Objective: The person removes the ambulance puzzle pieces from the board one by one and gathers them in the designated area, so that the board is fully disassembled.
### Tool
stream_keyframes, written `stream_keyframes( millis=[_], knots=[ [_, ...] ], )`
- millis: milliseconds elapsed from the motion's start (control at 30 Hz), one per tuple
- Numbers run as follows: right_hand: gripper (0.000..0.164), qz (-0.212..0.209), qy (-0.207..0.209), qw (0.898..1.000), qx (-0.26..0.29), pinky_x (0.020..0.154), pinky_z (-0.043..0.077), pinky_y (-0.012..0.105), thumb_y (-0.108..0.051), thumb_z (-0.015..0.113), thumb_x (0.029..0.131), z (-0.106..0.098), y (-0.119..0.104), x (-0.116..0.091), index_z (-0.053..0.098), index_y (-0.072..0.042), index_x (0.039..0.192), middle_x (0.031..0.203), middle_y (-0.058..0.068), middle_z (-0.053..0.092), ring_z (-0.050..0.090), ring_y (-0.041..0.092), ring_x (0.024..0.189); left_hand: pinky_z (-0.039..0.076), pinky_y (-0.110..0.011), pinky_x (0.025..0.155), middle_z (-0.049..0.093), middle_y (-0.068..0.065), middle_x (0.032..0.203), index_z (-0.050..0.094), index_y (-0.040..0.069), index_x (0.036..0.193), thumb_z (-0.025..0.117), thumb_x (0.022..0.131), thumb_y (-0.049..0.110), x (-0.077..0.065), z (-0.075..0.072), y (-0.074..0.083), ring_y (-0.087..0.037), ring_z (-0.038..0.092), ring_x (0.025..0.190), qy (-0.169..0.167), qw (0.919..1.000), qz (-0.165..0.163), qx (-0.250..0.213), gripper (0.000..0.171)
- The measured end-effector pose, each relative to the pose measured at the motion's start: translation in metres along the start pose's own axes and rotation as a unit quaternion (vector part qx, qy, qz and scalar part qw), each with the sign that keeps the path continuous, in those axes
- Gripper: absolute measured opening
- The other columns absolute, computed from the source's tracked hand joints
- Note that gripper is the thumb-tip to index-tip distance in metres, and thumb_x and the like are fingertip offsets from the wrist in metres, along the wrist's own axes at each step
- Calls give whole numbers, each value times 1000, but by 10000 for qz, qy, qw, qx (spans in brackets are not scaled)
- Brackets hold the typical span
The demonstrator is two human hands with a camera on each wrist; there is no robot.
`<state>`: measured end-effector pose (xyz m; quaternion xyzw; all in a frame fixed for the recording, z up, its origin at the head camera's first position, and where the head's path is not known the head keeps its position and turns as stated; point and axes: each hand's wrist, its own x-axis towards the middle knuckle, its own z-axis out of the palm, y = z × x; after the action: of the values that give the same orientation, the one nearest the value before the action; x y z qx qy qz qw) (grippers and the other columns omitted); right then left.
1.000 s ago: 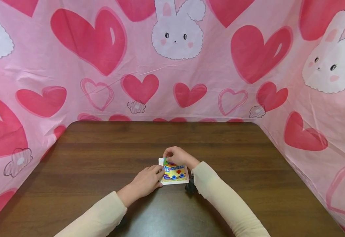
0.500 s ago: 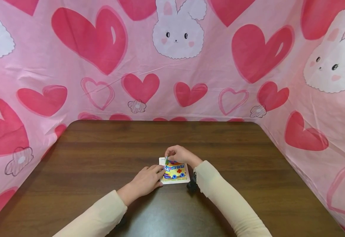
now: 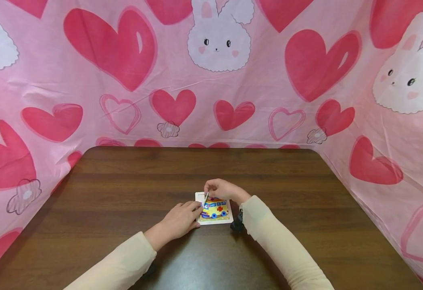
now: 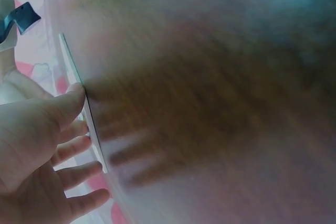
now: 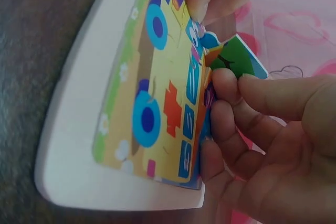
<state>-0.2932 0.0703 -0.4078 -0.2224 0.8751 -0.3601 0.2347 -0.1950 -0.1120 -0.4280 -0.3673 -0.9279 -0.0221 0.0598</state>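
A white-framed picture puzzle (image 3: pixel 230 220) lies on the table, showing a yellow ambulance (image 5: pixel 173 93) with blue wheels and a red cross. My left hand (image 3: pixel 178 219) rests at its left side. In the left wrist view the thumb (image 4: pixel 71 103) touches the board's edge and the other fingers reach out fairly straight. Over the puzzle's upper left, my right hand (image 3: pixel 224 190) pinches a small green and blue puzzle piece (image 5: pixel 239 57) between thumb and index finger. The piece stands tilted up at the ambulance's top edge. My other right fingers lie along the board's far side.
The brown wooden table (image 3: pixel 153 169) spreads out around the puzzle. A pink cloth (image 3: pixel 175 76) with hearts and rabbits hangs behind and at both sides. A black wrist camera (image 3: pixel 237 223) sits under the right wrist, close to the puzzle's right edge.
My right hand has shifted slightly to the right, and the pinched piece has turned from showing its green face to nearly edge-on. My left hand stays in place on the board.
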Motion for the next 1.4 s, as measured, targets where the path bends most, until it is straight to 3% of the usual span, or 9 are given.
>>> stream_keyframes(
  millis=[367, 600, 867, 1400],
  knots=[
    [15, 74, -103, 9992, 388, 73, 42, 33, -16, 52, 94, -3, 4, 0, 62, -6, 89, 81, 5, 61, 56, 19, 75, 42, -42, 85, 53, -11, 121, 58, 1, 123, 63, 86, 34, 0, -1, 1, -26, 50, 111, -13, 10000, -4, -48, 49],
    [13, 82, -126, 9993, 352, 75, 41, 33, -15, 53, 93, -4, 5, -1, 62, -6, 92, 82, 4, 61, 55, 19, 77, 42, -42, 86, 53, -11, 121, 58, 1, 123, 63, 86, 33, 0, -1, 1, -26, 50, 111, -16, 10000, -17, -51, 49],
    [21, 13, -534, 9972, 517, 77, 44, 31, -11, 59, 87, -8, 10, -1, 61, -3, 107, 89, 3, 62, 56, 17, 79, 42, -42, 85, 53, -11, 120, 59, 2, 121, 65, 85, 33, 0, 0, 1, -26, 50, 110, 6, 10000, -18, -48, 48],
    [7, -31, 90, 9999, 32, 63, 45, 27, -8, 60, 89, -2, 2, 5, 64, -3, 85, 71, 4, 60, 53, 16, 64, 42, -42, 85, 53, -11, 121, 58, 1, 122, 64, 86, 33, 0, -2, 1, -26, 50, 111, -12, 10000, 37, -51, 49]
  ],
)
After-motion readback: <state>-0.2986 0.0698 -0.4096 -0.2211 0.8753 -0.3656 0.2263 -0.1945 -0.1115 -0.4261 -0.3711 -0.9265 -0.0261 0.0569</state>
